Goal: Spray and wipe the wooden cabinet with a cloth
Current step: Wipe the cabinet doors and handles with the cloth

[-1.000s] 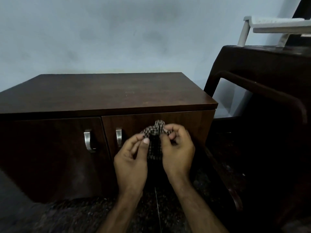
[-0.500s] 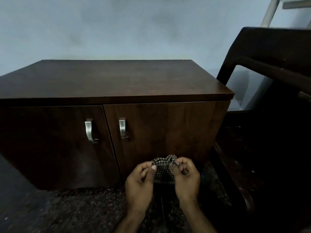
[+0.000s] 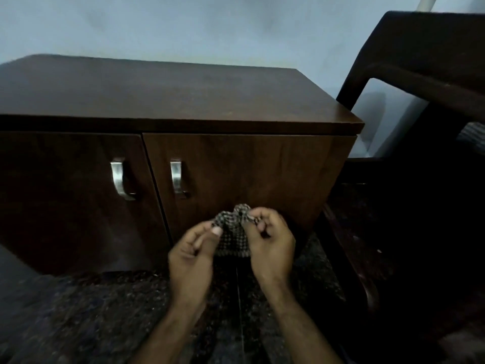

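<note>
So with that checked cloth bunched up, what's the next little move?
Probably pull it flat: the left hand and right hand both pinch the crumpled black-and-white checked cloth before the dark wooden cabinet; no spray bottle shows.

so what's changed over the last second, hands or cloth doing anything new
Little. Both the left hand and right hand keep pinching the checked cloth between them, bunched as before, in front of the cabinet. They sit lower against its right door; the view itself shifted. Doors remain closed, top bare.

Dark speckled floor bears the wooden cabinet.
</note>
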Action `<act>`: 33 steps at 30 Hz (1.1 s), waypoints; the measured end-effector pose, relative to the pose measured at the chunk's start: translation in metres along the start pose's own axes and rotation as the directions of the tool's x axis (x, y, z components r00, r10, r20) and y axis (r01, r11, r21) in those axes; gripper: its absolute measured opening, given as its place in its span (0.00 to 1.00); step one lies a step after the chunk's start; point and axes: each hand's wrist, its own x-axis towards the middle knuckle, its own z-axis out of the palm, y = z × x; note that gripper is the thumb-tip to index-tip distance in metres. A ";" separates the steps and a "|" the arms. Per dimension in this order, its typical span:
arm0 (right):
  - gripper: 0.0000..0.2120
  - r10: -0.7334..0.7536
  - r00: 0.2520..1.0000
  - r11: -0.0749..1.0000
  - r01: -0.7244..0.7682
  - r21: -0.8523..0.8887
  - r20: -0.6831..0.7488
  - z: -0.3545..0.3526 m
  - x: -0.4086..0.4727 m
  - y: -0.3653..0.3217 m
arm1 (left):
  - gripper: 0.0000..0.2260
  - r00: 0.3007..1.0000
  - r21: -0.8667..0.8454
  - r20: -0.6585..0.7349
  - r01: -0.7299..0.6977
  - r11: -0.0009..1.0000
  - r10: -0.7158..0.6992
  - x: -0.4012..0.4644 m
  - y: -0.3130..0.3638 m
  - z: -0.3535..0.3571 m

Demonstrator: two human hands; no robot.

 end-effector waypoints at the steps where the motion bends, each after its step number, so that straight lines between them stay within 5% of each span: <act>1: 0.10 -0.067 0.998 0.997 0.067 -0.027 0.001 0.000 0.003 -0.005 | 0.06 1.000 -0.061 -0.012 0.000 0.998 -0.001 0.002 0.004 0.000; 4: 0.11 -0.154 0.988 0.981 0.157 -0.118 0.028 0.005 -0.010 0.006 | 0.06 0.997 -0.055 -0.033 0.063 0.997 -0.064 0.004 0.000 -0.006; 9: 0.16 0.005 0.996 0.979 0.013 -0.202 0.085 0.007 -0.040 0.051 | 0.07 0.949 0.039 -0.136 0.293 0.955 -0.285 -0.007 -0.040 -0.007; 16: 0.13 -0.075 0.983 0.996 0.082 0.032 -0.170 -0.022 0.018 -0.004 | 0.04 0.997 0.019 0.072 -0.021 1.000 0.020 -0.003 0.017 0.038; 24: 0.14 0.043 0.967 0.999 -0.033 0.044 -0.252 -0.034 -0.006 0.037 | 0.03 0.987 0.153 0.037 0.149 0.977 -0.156 -0.022 -0.009 0.063; 29: 0.10 -0.090 0.922 0.992 0.116 0.046 -0.377 -0.061 0.047 0.005 | 0.04 0.978 0.084 0.200 -0.077 0.993 0.059 -0.020 0.021 0.091; 33: 0.07 -0.104 0.923 0.995 0.097 -0.038 -0.370 -0.061 0.039 0.029 | 0.04 0.963 0.160 0.261 -0.113 0.981 0.068 -0.018 0.012 0.098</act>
